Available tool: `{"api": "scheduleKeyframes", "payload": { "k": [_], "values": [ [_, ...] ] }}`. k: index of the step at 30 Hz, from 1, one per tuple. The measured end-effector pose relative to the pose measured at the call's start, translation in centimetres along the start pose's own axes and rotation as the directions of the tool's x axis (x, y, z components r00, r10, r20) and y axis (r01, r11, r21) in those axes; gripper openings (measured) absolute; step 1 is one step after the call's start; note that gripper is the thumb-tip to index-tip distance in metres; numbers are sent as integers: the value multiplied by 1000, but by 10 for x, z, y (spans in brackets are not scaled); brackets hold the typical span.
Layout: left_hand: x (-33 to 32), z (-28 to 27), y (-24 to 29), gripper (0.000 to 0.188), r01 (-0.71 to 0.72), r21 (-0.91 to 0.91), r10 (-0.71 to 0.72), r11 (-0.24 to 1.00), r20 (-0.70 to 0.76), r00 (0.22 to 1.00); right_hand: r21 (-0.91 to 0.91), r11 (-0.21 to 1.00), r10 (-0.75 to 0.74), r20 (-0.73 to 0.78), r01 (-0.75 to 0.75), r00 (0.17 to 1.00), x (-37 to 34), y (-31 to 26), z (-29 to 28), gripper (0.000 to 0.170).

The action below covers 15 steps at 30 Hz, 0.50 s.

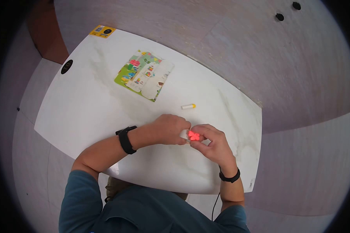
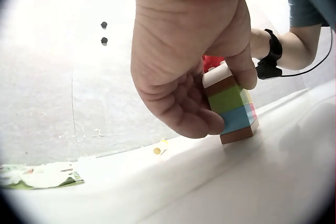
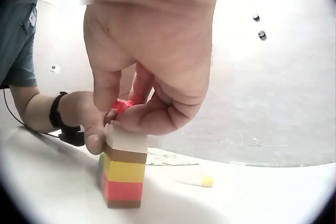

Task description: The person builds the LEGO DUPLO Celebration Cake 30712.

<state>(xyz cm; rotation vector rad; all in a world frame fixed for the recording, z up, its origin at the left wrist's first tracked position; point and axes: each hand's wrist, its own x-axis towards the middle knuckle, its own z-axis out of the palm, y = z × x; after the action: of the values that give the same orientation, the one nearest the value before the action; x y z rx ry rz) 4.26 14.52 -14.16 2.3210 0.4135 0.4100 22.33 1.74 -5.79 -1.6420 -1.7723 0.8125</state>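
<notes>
A stack of blocks (image 3: 124, 171) stands upright on the table, with a white block on top and brown, yellow, red, green and blue parts below. My left hand (image 1: 169, 129) grips the stack between thumb and fingers, seen closely in the left wrist view, where the green layer (image 2: 228, 100) shows beside the fingertips. My right hand (image 1: 215, 145) pinches a red flower-shaped piece (image 1: 194, 135) at the top of the white block (image 3: 126, 139). Fingers partly hide the red piece in both wrist views, and whether it is seated on the block I cannot tell.
A small white stick with a yellow end (image 1: 189, 106) lies beyond my hands. Farther back is a colourful picture sheet (image 1: 144, 75). A yellow label (image 1: 102, 31) and a black oval (image 1: 67, 66) are at the far left of the white table (image 1: 85, 97).
</notes>
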Motion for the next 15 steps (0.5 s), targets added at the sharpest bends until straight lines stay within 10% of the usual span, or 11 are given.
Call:
{"api": "scheduleKeyframes", "payload": {
  "k": [15],
  "values": [
    [0, 1, 0, 30, 2, -22, -2, 1000, 4, 1000, -7, 999, -37, -39, 37, 999, -5, 12, 11, 29]
  ]
}}
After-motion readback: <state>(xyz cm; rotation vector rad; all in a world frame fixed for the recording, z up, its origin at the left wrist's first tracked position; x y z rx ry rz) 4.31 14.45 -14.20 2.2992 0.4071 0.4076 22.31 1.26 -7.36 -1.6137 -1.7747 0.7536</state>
